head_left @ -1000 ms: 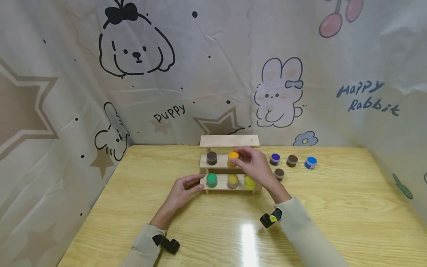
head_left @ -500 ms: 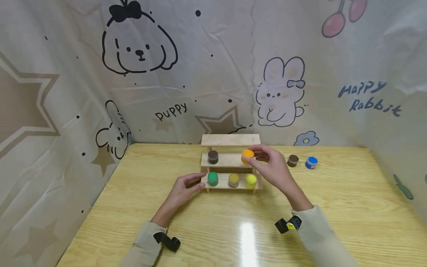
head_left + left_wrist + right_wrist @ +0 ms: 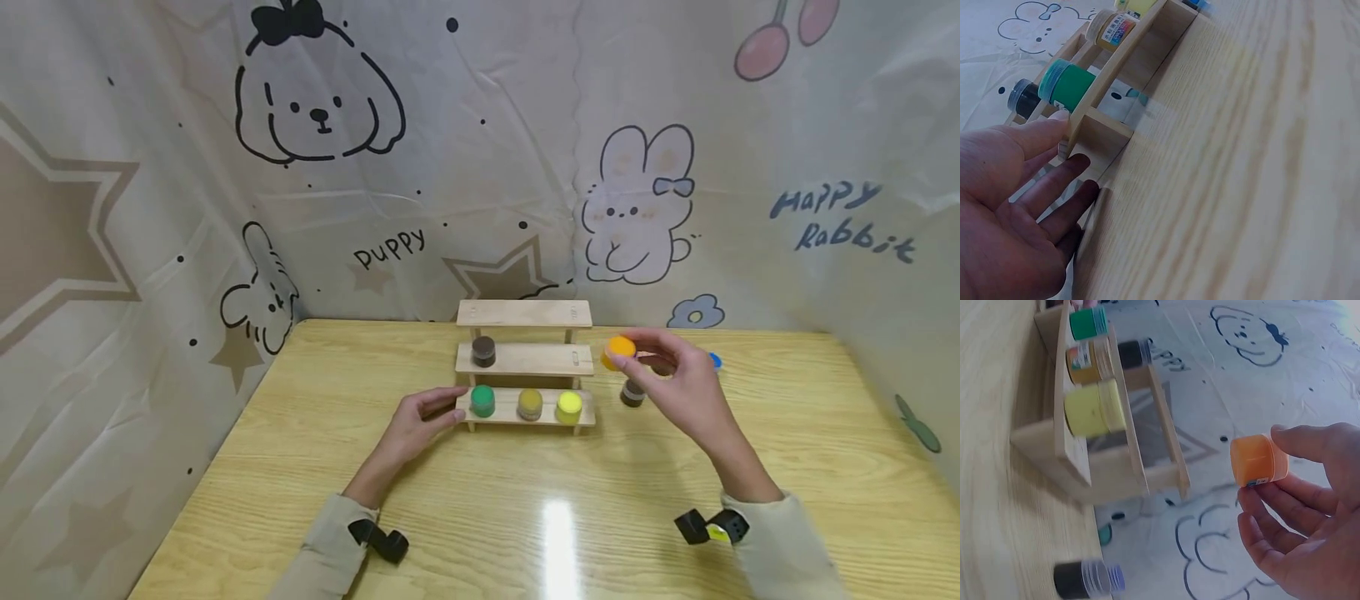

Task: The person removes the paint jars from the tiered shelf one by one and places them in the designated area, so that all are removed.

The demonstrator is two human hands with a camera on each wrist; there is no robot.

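Note:
At the left end of a small three-step wooden rack [image 3: 525, 360], my left hand [image 3: 422, 429] holds the bottom step between thumb and fingers, beside a green paint jar [image 3: 1069, 85]. My right hand [image 3: 678, 387] pinches an orange paint jar [image 3: 1254, 460] between thumb and fingertips, off the table and to the right of the rack. On the bottom step stand the green jar, an ochre jar [image 3: 529, 404] and a yellow jar [image 3: 568, 407]. A dark brown jar [image 3: 483, 352] sits at the left of the middle step. The top step bears nothing.
Below the orange jar, a dark jar [image 3: 632, 393] stands on the wooden table [image 3: 465, 517]. A blue jar [image 3: 716, 361] peeks out behind my right hand, which hides other jars there. A printed cloth [image 3: 487, 167] hangs behind the table.
My right hand has carried the orange jar from the middle step out to the right, off the rack. My left hand has stayed at the rack's left end.

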